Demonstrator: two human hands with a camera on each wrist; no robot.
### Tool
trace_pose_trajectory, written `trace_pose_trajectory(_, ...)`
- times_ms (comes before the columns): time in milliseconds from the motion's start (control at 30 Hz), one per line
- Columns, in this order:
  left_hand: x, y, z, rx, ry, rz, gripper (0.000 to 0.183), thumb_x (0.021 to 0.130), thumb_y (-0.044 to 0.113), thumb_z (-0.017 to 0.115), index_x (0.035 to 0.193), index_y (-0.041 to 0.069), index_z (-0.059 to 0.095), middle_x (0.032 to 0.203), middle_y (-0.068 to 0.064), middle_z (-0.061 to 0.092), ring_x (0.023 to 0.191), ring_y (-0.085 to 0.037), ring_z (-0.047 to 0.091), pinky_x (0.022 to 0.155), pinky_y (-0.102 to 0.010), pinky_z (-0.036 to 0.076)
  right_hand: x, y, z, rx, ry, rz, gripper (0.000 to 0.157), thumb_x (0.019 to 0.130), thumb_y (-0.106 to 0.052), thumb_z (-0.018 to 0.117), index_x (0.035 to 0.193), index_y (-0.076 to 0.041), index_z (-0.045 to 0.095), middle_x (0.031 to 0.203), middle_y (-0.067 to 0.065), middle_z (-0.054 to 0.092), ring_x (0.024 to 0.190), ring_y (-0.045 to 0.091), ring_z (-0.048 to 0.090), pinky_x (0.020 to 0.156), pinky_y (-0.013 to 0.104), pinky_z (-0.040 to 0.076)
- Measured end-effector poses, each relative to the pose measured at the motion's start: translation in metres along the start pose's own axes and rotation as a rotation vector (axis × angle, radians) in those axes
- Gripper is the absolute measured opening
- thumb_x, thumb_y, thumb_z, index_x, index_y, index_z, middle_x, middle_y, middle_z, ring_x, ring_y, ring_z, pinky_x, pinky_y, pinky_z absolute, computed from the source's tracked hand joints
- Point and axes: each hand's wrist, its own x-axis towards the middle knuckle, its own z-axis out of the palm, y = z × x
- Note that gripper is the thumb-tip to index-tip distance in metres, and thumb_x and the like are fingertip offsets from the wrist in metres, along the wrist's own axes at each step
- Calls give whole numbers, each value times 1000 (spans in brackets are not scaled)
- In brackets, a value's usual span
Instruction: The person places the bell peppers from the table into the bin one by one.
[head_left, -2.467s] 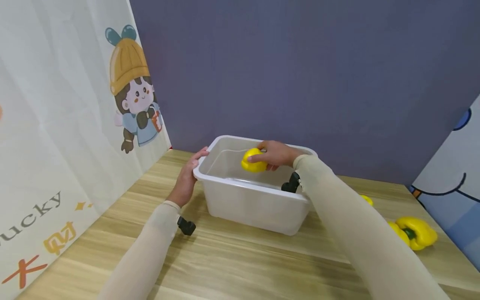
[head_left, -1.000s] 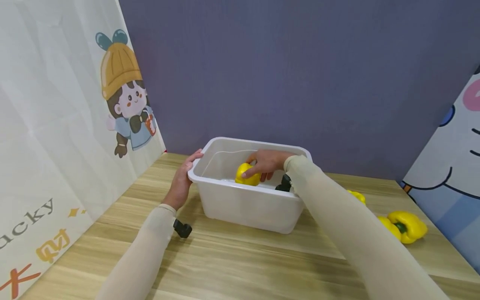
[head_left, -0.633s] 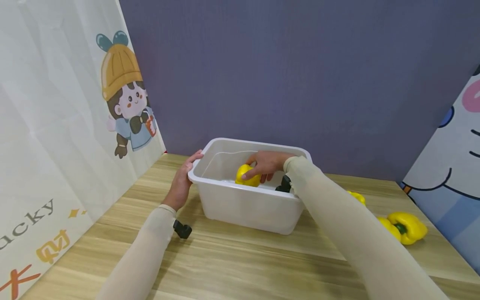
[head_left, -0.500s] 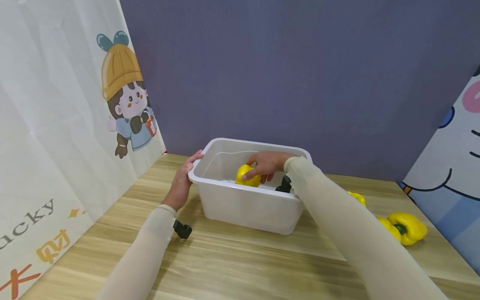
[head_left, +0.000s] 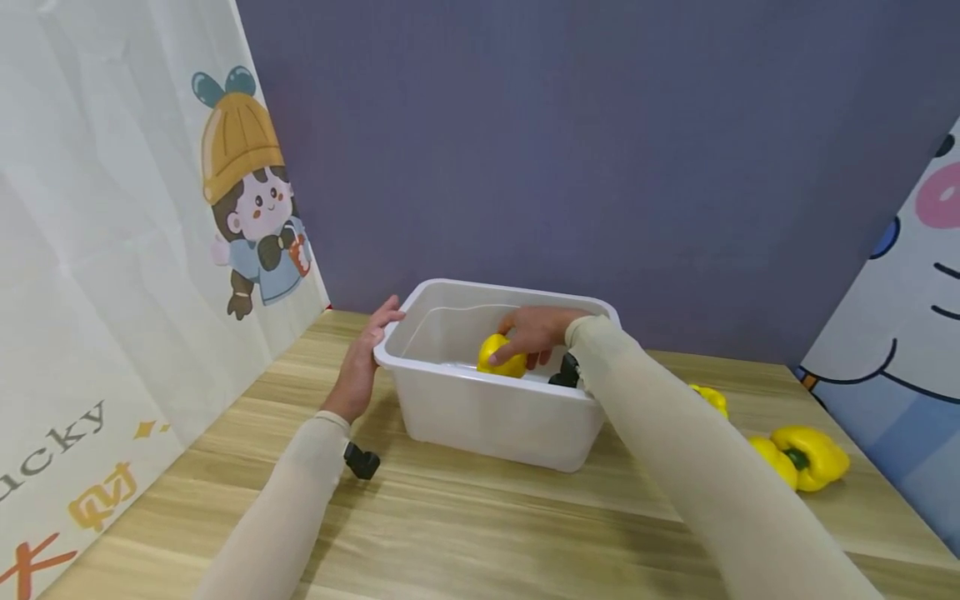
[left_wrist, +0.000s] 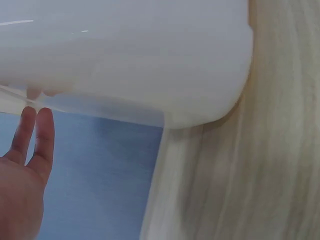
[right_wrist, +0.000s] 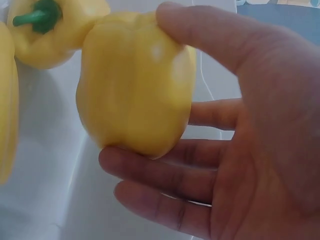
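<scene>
My right hand (head_left: pixel 536 329) reaches down inside a white plastic bin (head_left: pixel 487 417). It holds a yellow bell pepper (right_wrist: pixel 135 85), thumb on one side and fingers on the other, as the right wrist view shows. Close by in that view lie another yellow bell pepper with a green stem (right_wrist: pixel 55 30) and a yellow piece (right_wrist: pixel 5 105) cut off by the left edge. My left hand (head_left: pixel 360 367) is at the bin's left end, its fingers touching near the rim. In the left wrist view two straight fingers (left_wrist: pixel 44 130) meet the bin; the thumb is hidden.
On the wooden table (head_left: pixel 465 533), yellow bell peppers (head_left: pixel 813 458) lie to the right, and one more (head_left: pixel 711 400) is partly behind my right sleeve. A dark panel (head_left: pixel 562 150) stands behind the bin. A printed white sheet (head_left: pixel 112 250) hangs at the left.
My right hand has lowered the yellow bell pepper deeper into the bin, then shifted it slightly right. My left hand has stayed at the rim, with one finger slightly more raised.
</scene>
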Motion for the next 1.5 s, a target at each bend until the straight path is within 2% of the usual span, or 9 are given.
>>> trace_pose_trajectory(200,-1,9,-4,42,-19,1,49,105,16,25,142,-2,51,160,-4,35,148,-21,27,109,-32,30,1,-1,0,-33,0,24,61,84,-57,72,128,-16,59,109,5,63,89,26,66,78,38,57)
trace_pose_trajectory(367,-2,7,-3,21,-23,6,49,106,19,25,139,-4,52,159,-6,37,147,-24,29,106,-30,34,3,1,1,-42,-2,42,57,85,-54,73,124,-14,60,105,6,64,88,28,66,79,41,56)
trace_pose_trajectory(467,-2,3,-3,17,-25,5,49,107,23,25,135,-7,52,159,-7,37,147,-25,28,105,-34,34,3,3,1,-42,-5,48,54,86,-52,73,121,-13,61,103,6,65,88,29,66,79,41,56)
trace_pose_trajectory(667,-1,2,-1,43,-39,1,51,108,33,24,132,-4,51,159,-3,36,147,-23,27,103,-46,31,1,4,0,-35,1,48,53,86,-52,73,120,-13,61,104,6,65,89,28,66,80,42,56)
trace_pose_trajectory(833,2,4,2,38,-37,30,48,106,29,29,131,-6,51,159,-7,36,147,-25,27,103,-49,32,-2,5,-3,-36,1,43,54,85,-53,72,121,-13,61,106,6,64,90,27,66,79,40,57)
trace_pose_trajectory(1033,2,3,5,22,-31,27,48,105,27,29,131,-7,51,159,-7,37,146,-25,28,104,-47,31,-3,7,-4,-42,1,31,50,87,-52,71,118,-13,62,102,5,65,88,27,66,79,42,57)
trace_pose_trajectory(1200,-2,1,6,16,-17,29,48,106,27,28,130,-8,51,158,-7,37,146,-25,29,104,-42,32,-3,8,-2,-43,-5,15,47,88,-51,69,117,-13,63,100,6,64,86,28,65,80,44,56)
trace_pose_trajectory(1500,-4,1,6,0,-6,54,47,106,25,27,129,-9,50,157,-10,38,145,-27,30,103,-36,33,-5,5,0,-24,0,-11,45,91,-46,68,118,-10,62,98,7,64,87,29,65,78,41,57)
